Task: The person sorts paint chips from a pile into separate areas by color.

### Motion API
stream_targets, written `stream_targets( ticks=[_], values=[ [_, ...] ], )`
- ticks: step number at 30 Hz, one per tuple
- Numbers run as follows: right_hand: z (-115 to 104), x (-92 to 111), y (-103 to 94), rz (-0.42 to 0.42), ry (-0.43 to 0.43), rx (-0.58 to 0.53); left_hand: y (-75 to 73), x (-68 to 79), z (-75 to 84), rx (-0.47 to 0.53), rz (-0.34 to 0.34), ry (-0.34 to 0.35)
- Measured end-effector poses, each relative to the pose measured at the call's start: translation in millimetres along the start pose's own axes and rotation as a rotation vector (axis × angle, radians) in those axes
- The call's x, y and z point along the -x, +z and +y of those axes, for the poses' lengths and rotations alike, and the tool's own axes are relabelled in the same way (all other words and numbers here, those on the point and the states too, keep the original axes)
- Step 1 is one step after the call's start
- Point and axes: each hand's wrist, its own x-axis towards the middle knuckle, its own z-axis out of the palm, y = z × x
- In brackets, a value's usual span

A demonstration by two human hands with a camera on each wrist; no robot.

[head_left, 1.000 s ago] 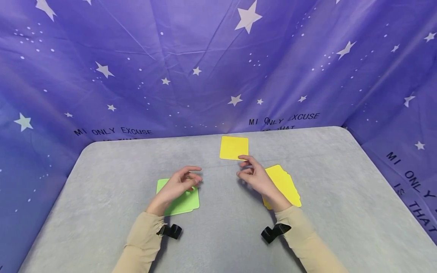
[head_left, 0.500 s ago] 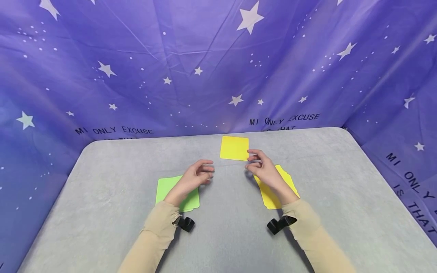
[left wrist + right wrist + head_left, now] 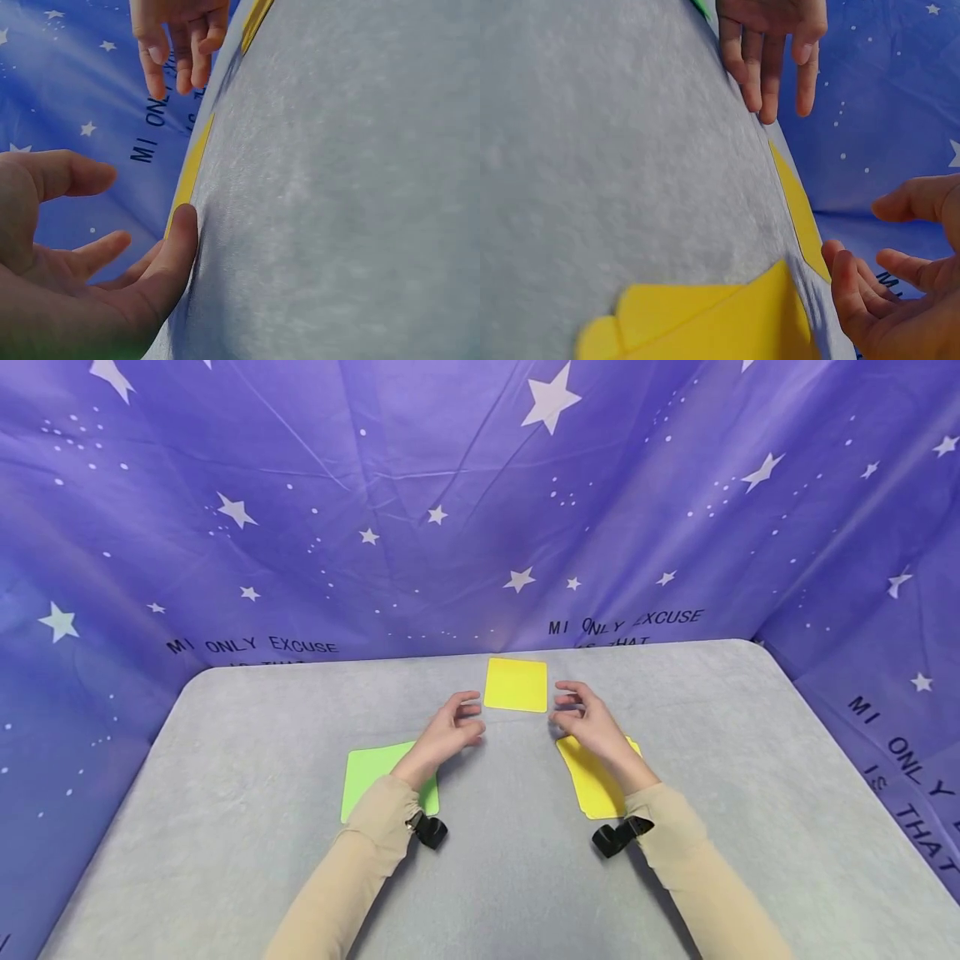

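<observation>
A single-looking yellow square card (image 3: 516, 685) lies flat near the table's far edge. My left hand (image 3: 444, 732) is just to its lower left, fingers loosely bent, holding nothing. On the card's other side, to the lower right, my right hand (image 3: 596, 720) hovers with relaxed fingers and nothing in them. Under my left forearm lie green cards (image 3: 367, 777), partly covered by the sleeve. A fanned stack of yellow cards (image 3: 592, 785) sits beneath my right wrist; in the right wrist view the overlapping yellow cards (image 3: 705, 322) show uneven edges.
The grey table (image 3: 495, 877) has rounded far corners. Behind it hangs a purple-blue curtain (image 3: 420, 577) with white stars and lettering, running along the right side too. A black wrist camera is strapped to each sleeve.
My left hand has moved right and away from me, from over the green cards toward the single yellow card. My right hand has shifted slightly right and forward, off that card's corner.
</observation>
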Motion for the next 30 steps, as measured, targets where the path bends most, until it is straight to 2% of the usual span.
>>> stream_targets(
  ticks=[5,11,16,21,30],
  values=[
    [0.0,-13.6,-1.4,0.011,0.012,0.027,-0.6,-15.2,3.6,0.002,0.026,-0.009],
    [-3.0,-27.5,-3.5,-0.001,0.057,0.03,-3.1,-30.0,7.5,-0.04,0.025,0.004],
    [-4.1,-31.9,-2.2,-0.033,0.118,-0.084,-3.5,-41.6,9.5,-0.085,0.032,0.004],
    [-5.3,-35.5,2.7,-0.03,0.158,-0.221,-2.7,-49.0,12.7,-0.102,0.025,-0.006],
    [-3.6,-32.2,1.6,-0.049,0.177,-0.34,-0.6,-47.7,10.0,-0.098,0.05,-0.022]
  ],
)
